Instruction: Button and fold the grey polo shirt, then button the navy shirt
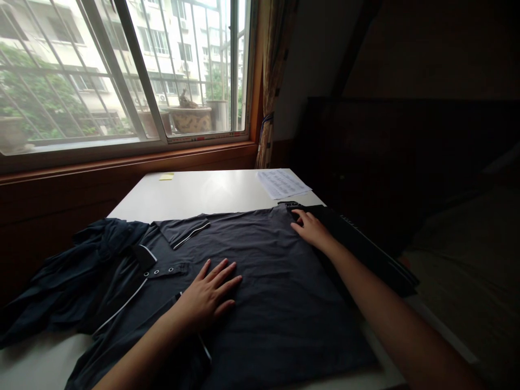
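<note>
A dark grey polo shirt [268, 281] with white trim lies spread flat on a white table [203, 192], collar toward the left. My left hand [209, 295] rests palm down on the shirt's chest, just right of the button placket, fingers spread. My right hand [311, 227] lies flat on the far right corner of the shirt, near its hem, fingers stretched out. One short sleeve [184, 230] is folded over the shirt's upper edge.
More dark cloth [69, 276] lies bunched at the table's left. A black folded garment [374, 252] hangs off the right edge. A printed sheet [282, 183] and a yellow note [166, 176] lie at the back, under a barred window [122, 70]. A bed [467, 265] stands on the right.
</note>
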Tool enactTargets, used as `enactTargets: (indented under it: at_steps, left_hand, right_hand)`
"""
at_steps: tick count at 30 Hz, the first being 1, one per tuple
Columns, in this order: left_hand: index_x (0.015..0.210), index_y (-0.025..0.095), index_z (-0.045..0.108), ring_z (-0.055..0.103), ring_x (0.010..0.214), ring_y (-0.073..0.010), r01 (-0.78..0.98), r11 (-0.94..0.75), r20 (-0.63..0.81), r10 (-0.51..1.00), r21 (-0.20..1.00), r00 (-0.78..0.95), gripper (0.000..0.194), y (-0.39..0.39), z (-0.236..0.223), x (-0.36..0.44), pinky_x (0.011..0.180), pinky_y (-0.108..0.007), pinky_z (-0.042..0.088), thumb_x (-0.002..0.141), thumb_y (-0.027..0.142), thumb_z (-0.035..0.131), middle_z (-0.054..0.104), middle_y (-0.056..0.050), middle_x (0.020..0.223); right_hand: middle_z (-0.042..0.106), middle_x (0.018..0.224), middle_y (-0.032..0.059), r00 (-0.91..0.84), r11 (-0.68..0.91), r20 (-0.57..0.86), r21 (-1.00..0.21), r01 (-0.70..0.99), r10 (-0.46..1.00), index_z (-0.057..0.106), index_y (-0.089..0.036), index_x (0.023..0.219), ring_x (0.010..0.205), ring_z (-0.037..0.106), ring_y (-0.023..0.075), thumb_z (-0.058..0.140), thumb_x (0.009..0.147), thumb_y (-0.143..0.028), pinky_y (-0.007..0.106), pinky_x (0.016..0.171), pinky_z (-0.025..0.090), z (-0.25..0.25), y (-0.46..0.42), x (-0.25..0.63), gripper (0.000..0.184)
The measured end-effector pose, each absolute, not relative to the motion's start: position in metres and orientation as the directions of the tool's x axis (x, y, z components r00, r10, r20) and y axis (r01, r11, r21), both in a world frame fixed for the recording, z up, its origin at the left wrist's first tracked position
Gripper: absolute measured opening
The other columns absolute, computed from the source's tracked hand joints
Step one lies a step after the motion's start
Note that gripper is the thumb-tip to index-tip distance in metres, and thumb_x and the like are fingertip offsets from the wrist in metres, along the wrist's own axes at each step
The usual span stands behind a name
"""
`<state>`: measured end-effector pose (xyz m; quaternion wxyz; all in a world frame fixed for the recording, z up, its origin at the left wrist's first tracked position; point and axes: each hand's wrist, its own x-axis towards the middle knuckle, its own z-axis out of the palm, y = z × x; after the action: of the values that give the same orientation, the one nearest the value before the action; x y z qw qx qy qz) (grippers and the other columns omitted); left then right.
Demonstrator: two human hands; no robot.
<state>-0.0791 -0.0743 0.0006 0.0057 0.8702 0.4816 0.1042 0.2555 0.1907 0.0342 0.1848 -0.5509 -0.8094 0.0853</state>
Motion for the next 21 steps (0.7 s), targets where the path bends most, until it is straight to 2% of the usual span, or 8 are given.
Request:
enactTargets:
  at_steps: [2, 6, 9, 13, 17, 21]
  left_hand:
    - [0.156, 0.036, 0.026, 0.024, 0.151, -0.0308, 0.839, -0.531, 0.167, 0.843, 0.118, 0.511, 0.06, -0.074, 0.002, -0.079, 0.122, -0.062, 0.018, 0.101, 0.05, 0.045, 0.028, -0.005, 0.164]
    - [0.156, 0.037, 0.028, 0.025, 0.151, -0.0307, 0.839, -0.528, 0.175, 0.846, 0.134, 0.504, 0.059, -0.075, 0.004, -0.079, 0.121, -0.061, 0.018, 0.101, 0.05, 0.046, 0.03, -0.005, 0.163]
    - [0.156, 0.037, 0.028, 0.025, 0.151, -0.0298, 0.841, -0.525, 0.169, 0.848, 0.134, 0.502, 0.059, -0.075, 0.004, -0.079, 0.122, -0.06, 0.018, 0.101, 0.05, 0.046, 0.029, -0.004, 0.163]
    - [0.156, 0.037, 0.028, 0.023, 0.152, -0.0304, 0.844, -0.518, 0.148, 0.853, 0.14, 0.5, 0.059, -0.074, 0.004, -0.079, 0.122, -0.062, 0.018, 0.101, 0.051, 0.044, 0.027, -0.004, 0.164]
    - [0.156, 0.038, 0.027, 0.022, 0.152, -0.0293, 0.848, -0.512, 0.137, 0.858, 0.138, 0.495, 0.059, -0.073, 0.002, -0.08, 0.123, -0.06, 0.015, 0.101, 0.05, 0.045, 0.025, -0.003, 0.165]
    - [0.155, 0.039, 0.027, 0.021, 0.152, -0.0293, 0.852, -0.496, 0.114, 0.868, 0.165, 0.483, 0.058, -0.073, 0.0, -0.08, 0.123, -0.061, 0.014, 0.101, 0.049, 0.044, 0.024, -0.001, 0.165]
  right_hand:
    - [0.063, 0.116, 0.0109, -0.309, 0.362, 0.194, -0.397, 0.843, 0.931, 0.056, -0.025, 0.139, 0.1, 0.064, 0.0232, 0.059, 0.092, -0.037, 0.034, 0.094, 0.048, 0.038, 0.209, 0.243, 0.049]
    - [0.064, 0.126, 0.0108, -0.332, 0.373, 0.173, -0.384, 0.844, 0.927, 0.064, -0.025, 0.132, 0.11, 0.062, 0.0235, 0.056, 0.094, -0.038, 0.035, 0.104, 0.042, 0.047, 0.239, 0.217, 0.041]
    - [0.071, 0.118, 0.0092, -0.328, 0.351, 0.125, -0.378, 0.857, 0.936, 0.074, -0.023, 0.117, 0.115, 0.061, 0.0272, 0.057, 0.093, -0.04, 0.039, 0.107, 0.039, 0.049, 0.256, 0.201, 0.034]
    - [0.077, 0.102, 0.0077, -0.296, 0.3, 0.072, -0.389, 0.871, 0.952, 0.079, -0.022, 0.102, 0.104, 0.067, 0.0276, 0.064, 0.088, -0.04, 0.037, 0.097, 0.046, 0.047, 0.273, 0.193, 0.028]
    - [0.078, 0.101, 0.0067, -0.294, 0.302, 0.083, -0.408, 0.862, 0.952, 0.079, -0.019, 0.106, 0.098, 0.069, 0.0242, 0.058, 0.091, -0.038, 0.029, 0.086, 0.05, 0.043, 0.283, 0.199, 0.032]
    - [0.074, 0.115, 0.0085, -0.305, 0.345, 0.162, -0.38, 0.859, 0.938, 0.075, -0.017, 0.116, 0.108, 0.066, 0.0239, 0.049, 0.096, -0.032, 0.029, 0.091, 0.048, 0.037, 0.285, 0.211, 0.036]
